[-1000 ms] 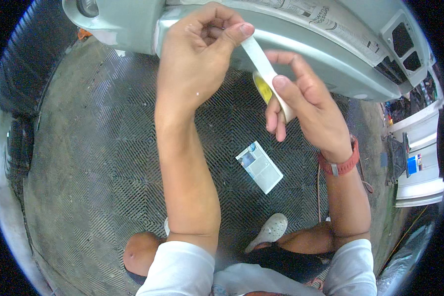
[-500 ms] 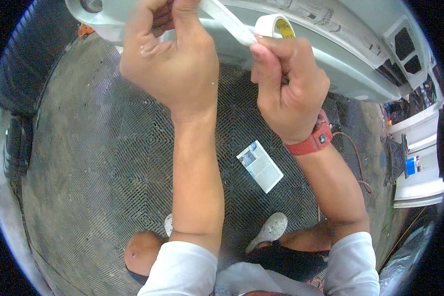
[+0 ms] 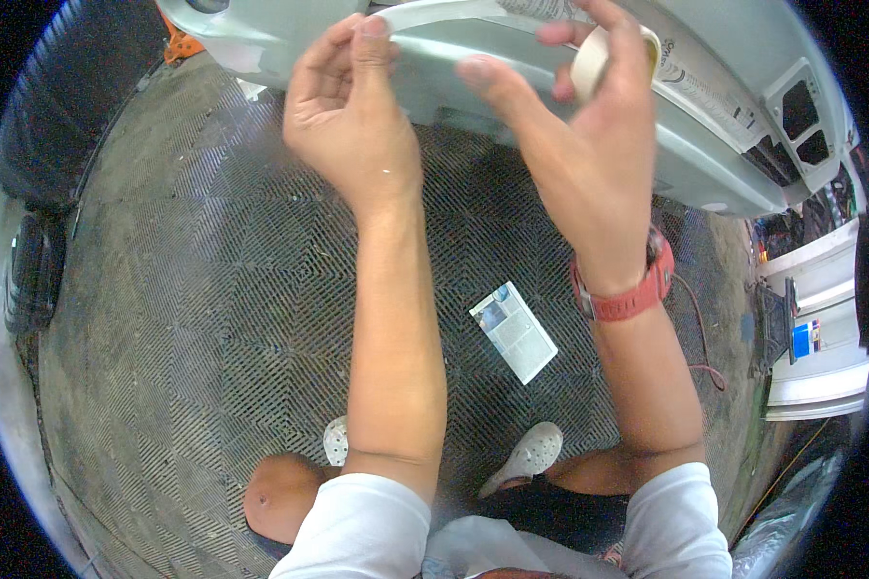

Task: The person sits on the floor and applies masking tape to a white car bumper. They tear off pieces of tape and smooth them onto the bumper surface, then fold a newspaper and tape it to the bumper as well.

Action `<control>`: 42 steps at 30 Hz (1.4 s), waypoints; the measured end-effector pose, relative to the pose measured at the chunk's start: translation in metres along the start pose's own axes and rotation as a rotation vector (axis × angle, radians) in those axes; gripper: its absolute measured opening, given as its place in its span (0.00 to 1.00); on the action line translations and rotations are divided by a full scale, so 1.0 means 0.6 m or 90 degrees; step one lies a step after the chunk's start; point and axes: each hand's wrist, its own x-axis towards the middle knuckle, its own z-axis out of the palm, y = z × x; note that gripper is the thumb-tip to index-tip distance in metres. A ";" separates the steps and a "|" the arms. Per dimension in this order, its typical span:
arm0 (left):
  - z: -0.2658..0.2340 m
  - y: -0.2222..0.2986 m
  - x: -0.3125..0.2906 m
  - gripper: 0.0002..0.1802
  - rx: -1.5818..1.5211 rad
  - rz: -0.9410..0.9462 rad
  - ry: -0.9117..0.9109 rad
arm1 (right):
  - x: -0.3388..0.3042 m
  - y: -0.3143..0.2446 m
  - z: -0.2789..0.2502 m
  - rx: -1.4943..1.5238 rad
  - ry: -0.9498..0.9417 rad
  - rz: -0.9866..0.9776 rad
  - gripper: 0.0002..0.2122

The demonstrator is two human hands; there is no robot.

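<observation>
Between the thumb and fingers of my left hand, closed in a pinch, is the end of a strip of masking tape. The strip stretches right, toward my right hand. There the thumb stands apart from the other fingers, and a cream roll of masking tape sits among those fingers; exactly how they grip it is partly hidden. Both hands are over a pale grey-green vehicle body panel. Printed paper covers part of that panel beyond my right hand.
A folded printed sheet lies on the black ribbed floor mat below my hands. A thin hose or cord curves over the floor at right. Farther right stands a white cabinet. An orange object is at far left.
My right hand has opened its pinch on the strip and spread its thumb, moving right and up with the roll. My left hand has shifted slightly right and down, still pinching the tape.
</observation>
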 end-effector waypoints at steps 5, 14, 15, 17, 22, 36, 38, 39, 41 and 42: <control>0.013 -0.012 -0.014 0.18 -0.045 -0.053 0.009 | 0.027 0.088 0.047 0.177 -0.044 -0.038 0.08; 0.023 -0.019 -0.016 0.22 -0.014 -0.006 0.002 | 0.065 0.124 0.095 0.208 0.022 -0.220 0.04; 0.021 -0.021 -0.014 0.20 0.016 0.008 -0.009 | 0.068 0.123 0.106 0.187 0.068 -0.274 0.03; 0.011 -0.022 -0.013 0.17 0.223 0.065 -0.073 | 0.078 0.120 0.113 0.122 0.084 -0.229 0.04; 0.002 -0.046 0.007 0.15 0.523 0.380 -0.148 | 0.091 0.102 0.150 0.050 0.149 -0.151 0.06; 0.015 -0.016 0.028 0.18 0.704 0.381 -0.166 | 0.129 0.115 0.193 -0.051 0.207 -0.161 0.10; 0.015 -0.010 0.032 0.18 0.720 0.361 -0.183 | 0.129 0.111 0.197 -0.073 0.227 -0.171 0.10; 0.016 -0.007 0.034 0.18 0.727 0.349 -0.192 | 0.129 0.109 0.198 -0.086 0.238 -0.176 0.10; 0.019 -0.002 0.041 0.18 0.784 0.329 -0.216 | 0.131 0.104 0.196 -0.058 0.199 -0.143 0.10; 0.021 0.002 0.043 0.18 0.812 0.318 -0.230 | 0.131 0.102 0.194 -0.046 0.181 -0.126 0.10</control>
